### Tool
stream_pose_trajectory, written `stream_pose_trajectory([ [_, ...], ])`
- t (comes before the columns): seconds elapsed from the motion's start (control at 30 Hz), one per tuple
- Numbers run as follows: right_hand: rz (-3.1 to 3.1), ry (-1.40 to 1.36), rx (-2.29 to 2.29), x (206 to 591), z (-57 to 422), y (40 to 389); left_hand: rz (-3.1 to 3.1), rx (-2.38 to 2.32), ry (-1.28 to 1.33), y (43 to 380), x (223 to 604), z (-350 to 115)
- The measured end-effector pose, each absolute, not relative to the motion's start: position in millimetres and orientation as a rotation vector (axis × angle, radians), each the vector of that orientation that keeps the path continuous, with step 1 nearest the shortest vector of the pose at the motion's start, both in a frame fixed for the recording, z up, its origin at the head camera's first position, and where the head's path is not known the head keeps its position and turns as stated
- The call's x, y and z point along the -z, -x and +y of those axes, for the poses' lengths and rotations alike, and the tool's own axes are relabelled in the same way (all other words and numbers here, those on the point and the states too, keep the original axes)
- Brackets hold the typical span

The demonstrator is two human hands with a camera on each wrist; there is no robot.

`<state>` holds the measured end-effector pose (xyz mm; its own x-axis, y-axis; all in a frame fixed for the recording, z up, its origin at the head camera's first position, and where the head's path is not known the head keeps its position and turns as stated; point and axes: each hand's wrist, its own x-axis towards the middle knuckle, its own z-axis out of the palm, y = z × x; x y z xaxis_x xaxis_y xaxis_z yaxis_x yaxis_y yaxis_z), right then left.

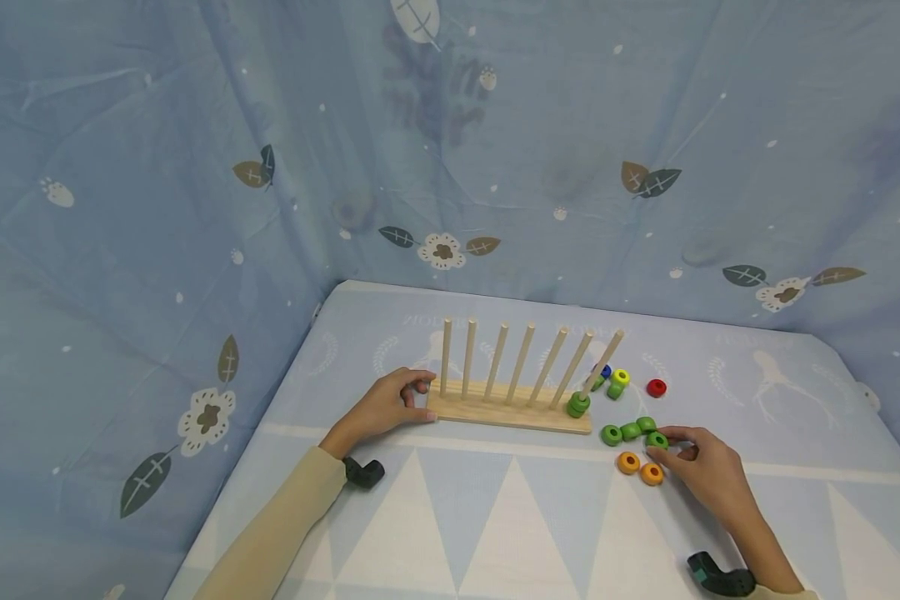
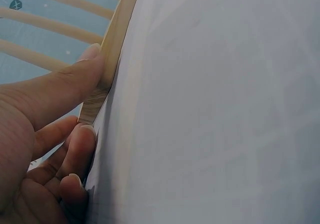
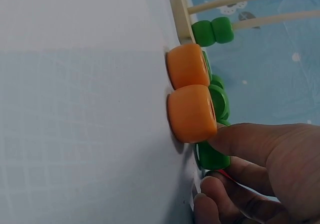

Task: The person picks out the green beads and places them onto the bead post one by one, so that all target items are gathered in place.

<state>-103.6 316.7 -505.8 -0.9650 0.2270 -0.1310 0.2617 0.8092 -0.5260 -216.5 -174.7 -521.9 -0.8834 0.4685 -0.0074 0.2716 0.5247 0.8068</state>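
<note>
A pale wooden base (image 1: 506,414) with several upright pegs stands mid-table. My left hand (image 1: 378,406) grips its left end; in the left wrist view, the thumb lies on one side of the wood (image 2: 115,49) and fingers on another. Two green beads (image 1: 578,406) are stacked at the foot of the rightmost peg. To the right of the base, my right hand (image 1: 708,471) pinches a green bead (image 3: 214,156) between thumb and fingers, down at table level. Other green beads (image 1: 630,431) lie just left of it. Two orange beads (image 3: 192,114) sit close to the thumb.
Behind the right hand lie a red bead (image 1: 656,387), a yellow bead (image 1: 621,377), a blue bead (image 1: 606,372) and more green ones (image 1: 615,390). A patterned cloth (image 1: 495,167) hangs behind and left of the table.
</note>
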Motion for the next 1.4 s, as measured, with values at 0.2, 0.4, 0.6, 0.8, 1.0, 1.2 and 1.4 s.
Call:
stream_pose_trajectory([
  [0.2, 2.943, -0.385, 0.875, 504.9, 316.5, 102.1, 2.529, -1.298, -0.625, 216.6, 522.2, -174.8],
  [0.4, 2.98, -0.364, 0.872, 504.0, 316.5, 100.3, 2.522, -1.31, -0.634, 216.8, 521.9, -174.9],
  [0.6, 2.988, -0.354, 0.885, 498.3, 317.2, 99.1, 2.514, -1.319, -0.642, 217.3, 522.0, -175.4],
  [0.8, 3.003, -0.339, 0.898, 493.6, 316.5, 97.3, 2.51, -1.316, -0.629, 216.8, 522.2, -175.5],
  [1.0, 3.033, -0.314, 0.899, 489.8, 316.2, 96.8, 2.51, -1.311, -0.63, 215.9, 520.3, -175.2],
  [1.2, 3.043, -0.3, 0.914, 483.9, 314.8, 95.9, 2.505, -1.309, -0.622, 215.6, 519.3, -175.2],
  [1.4, 3.048, -0.329, 0.932, 478.9, 312.3, 96.4, 2.5, -1.317, -0.624, 215.5, 519.8, -175.1],
])
